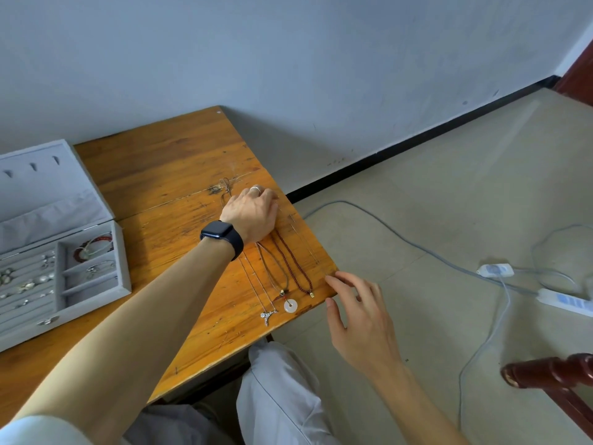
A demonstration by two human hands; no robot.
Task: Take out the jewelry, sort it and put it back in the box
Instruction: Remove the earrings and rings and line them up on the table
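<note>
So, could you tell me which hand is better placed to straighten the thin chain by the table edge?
Right, probably. The right hand is open, its fingertips at the chain near the table edge; the left hand lies over the upper ends of the necklaces, seemingly holding them down.

A worn wooden table (167, 162) spans 7 to 11 o'clock. At 3 o'clock, a white power strip (564, 301) and grey cable (401, 239) lie on the beige floor (449, 187).

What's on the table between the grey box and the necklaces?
Just bare table, crossed by the left forearm with its black watch; the head view shows it.
</note>
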